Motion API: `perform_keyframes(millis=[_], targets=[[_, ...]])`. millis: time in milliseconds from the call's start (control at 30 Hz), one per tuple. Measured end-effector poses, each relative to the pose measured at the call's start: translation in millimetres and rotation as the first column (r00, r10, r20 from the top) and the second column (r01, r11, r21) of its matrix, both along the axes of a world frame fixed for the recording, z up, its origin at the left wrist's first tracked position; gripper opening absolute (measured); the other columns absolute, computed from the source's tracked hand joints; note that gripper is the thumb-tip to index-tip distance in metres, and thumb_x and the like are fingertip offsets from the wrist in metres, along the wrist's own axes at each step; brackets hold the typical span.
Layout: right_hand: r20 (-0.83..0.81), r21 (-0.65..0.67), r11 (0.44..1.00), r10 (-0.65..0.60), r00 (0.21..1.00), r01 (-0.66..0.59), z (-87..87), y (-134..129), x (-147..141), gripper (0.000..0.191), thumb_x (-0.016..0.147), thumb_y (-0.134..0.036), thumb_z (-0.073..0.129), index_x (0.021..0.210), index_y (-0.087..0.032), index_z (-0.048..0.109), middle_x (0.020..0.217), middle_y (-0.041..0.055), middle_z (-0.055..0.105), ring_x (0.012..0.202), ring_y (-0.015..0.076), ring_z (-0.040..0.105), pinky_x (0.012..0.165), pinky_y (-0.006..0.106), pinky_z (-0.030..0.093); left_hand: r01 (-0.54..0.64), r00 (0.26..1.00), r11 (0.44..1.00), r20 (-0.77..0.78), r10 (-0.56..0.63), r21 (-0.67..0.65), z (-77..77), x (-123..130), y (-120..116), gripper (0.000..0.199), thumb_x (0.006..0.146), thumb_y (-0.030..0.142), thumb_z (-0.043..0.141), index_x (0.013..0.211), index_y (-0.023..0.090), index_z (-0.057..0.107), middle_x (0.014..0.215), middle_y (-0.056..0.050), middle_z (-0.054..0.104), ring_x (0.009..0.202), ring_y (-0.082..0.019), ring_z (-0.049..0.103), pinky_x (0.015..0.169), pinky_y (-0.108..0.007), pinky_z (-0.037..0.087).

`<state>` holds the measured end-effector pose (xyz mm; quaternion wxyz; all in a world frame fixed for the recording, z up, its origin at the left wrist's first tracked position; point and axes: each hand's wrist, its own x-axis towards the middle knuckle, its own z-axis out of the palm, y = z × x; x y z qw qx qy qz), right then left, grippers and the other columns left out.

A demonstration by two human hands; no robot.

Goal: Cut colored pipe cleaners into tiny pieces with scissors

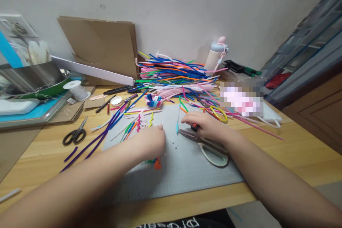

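Note:
My left hand point(152, 138) is over the left part of a grey mat point(184, 171), its fingers hidden behind the back of the hand. Just below it shows a small multicoloured fuzzy piece with an orange end point(157, 164); whether I hold it cannot be told. My right hand point(204, 124) is at the mat's right side, its index finger stretched forward. Out from under its curled fingers pokes a small black and red object point(195, 127). Beneath this hand lie large scissors with pale handles point(213, 156). Their tips are near a thin stick with a blue end point(177, 126).
A heap of coloured pipe cleaners point(176, 74) lies along the wall, with a coiled multicoloured piece point(153, 100) before it. Black scissors point(74, 136), a clear spool point(77, 91) and purple strips point(101, 133) are left. A bottle point(213, 57) stands behind, cardboard point(101, 48) against the wall.

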<state>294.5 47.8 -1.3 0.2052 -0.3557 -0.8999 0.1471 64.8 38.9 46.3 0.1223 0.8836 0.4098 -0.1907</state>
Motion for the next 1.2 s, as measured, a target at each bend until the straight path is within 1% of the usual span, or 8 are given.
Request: perform_keyframes(millis=[100,267,467,767,867,933,1033,1200], targets=[[-0.02,0.005,1.0,-0.004,1.0,0.004,0.1,2,3,0.052,0.062,0.005,0.043,0.104,-0.02,0.061,0.1,0.0061,0.066,0.097,0.0199,0.058,0.083,0.033,0.045,-0.023,0.999,0.998,-0.032,0.021,-0.05,10.6,-2,-6,0.025,0.075,0.02,0.051,0.085,0.016,0.074,0.086,-0.016,0.075,0.081,-0.03,0.07,0.073,-0.039,0.052],[-0.04,0.023,1.0,-0.018,0.999,0.019,-1.0,3,5,0.053,0.063,0.006,0.042,0.105,-0.02,0.062,0.099,0.0059,0.067,0.096,0.0199,0.059,0.081,0.033,0.045,0.142,0.961,0.981,0.219,-0.168,0.131,-18.0,5,17,0.053,0.072,0.012,0.05,0.125,0.016,0.058,0.142,-0.013,0.05,0.131,-0.027,0.043,0.106,-0.039,0.032],[-0.053,0.045,0.999,-0.025,0.998,0.028,1.2,1,6,0.048,0.067,0.004,0.044,0.105,-0.02,0.062,0.098,0.006,0.067,0.094,0.0195,0.06,0.08,0.032,0.046,0.186,0.94,0.975,0.266,-0.213,0.123,-48.8,5,25,0.065,0.076,0.009,0.041,0.141,0.014,0.04,0.151,-0.01,0.038,0.133,-0.022,0.042,0.11,-0.038,0.027],[-0.152,-0.053,0.996,-0.08,0.985,0.073,3.7,-1,8,0.038,0.073,-0.002,0.05,0.102,-0.021,0.067,0.097,0.0059,0.07,0.092,0.0201,0.062,0.081,0.035,0.046,0.211,0.942,0.974,0.282,-0.182,-0.076,-11.3,-50,-21,0.061,0.074,0.004,0.041,0.13,0.021,0.056,0.142,-0.005,0.051,0.129,-0.02,0.048,0.113,-0.041,0.025],[-0.383,-0.337,0.924,-0.309,0.871,0.18,16.3,-19,-13,0.027,0.081,-0.017,0.055,0.104,-0.021,0.068,0.089,0.0059,0.07,0.081,0.0192,0.065,0.075,0.036,0.049,-0.04,0.911,0.995,0.406,0.072,-0.086,-6.1,-73,-40,0.059,0.08,0.009,0.04,0.137,0.023,0.049,0.148,-0.003,0.041,0.137,-0.02,0.037,0.113,-0.042,0.027],[-0.57,-0.609,0.792,-0.472,0.672,0.041,22.6,-39,-35,0.03,0.084,-0.026,0.055,0.111,-0.022,0.067,0.102,0.0078,0.07,0.085,0.0209,0.067,0.074,0.038,0.051,-0.255,0.798,0.958,0.53,0.285,-0.132,-13.9,-86,-57,0.054,0.087,0.022,0.041,0.14,0.024,0.043,0.152,-0.003,0.034,0.14,-0.023,0.029,0.114,-0.047,0.024],[-0.596,-0.766,0.629,-0.619,0.512,-0.132,16.4,-67,-66,0.037,0.082,-0.034,0.06,0.118,-0.028,0.065,0.127,0.0062,0.062,0.117,0.0251,0.056,0.101,0.048,0.04,-0.526,0.434,0.769,0.663,0.61,-0.363,-39.0,-97,-87,0.056,0.089,0.042,0.044,0.142,0.028,0.04,0.153,-0.003,0.034,0.139,-0.026,0.032,0.113,-0.051,0.024],[-0.507,-0.753,0.657,-0.597,0.622,0.017,-24.5,-73,-96,0.042,0.086,-0.044,0.055,0.124,-0.028,0.061,0.14,0.0036,0.051,0.134,0.0288,0.039,0.114,0.053,0.021,-0.528,-0.12,0.565,0.715,0.689,-0.634,-75.6,-93,-115,0.049,0.087,0.047,0.049,0.132,0.029,0.054,0.146,-0.003,0.046,0.139,-0.025,0.033,0.115,-0.048,0.022]])
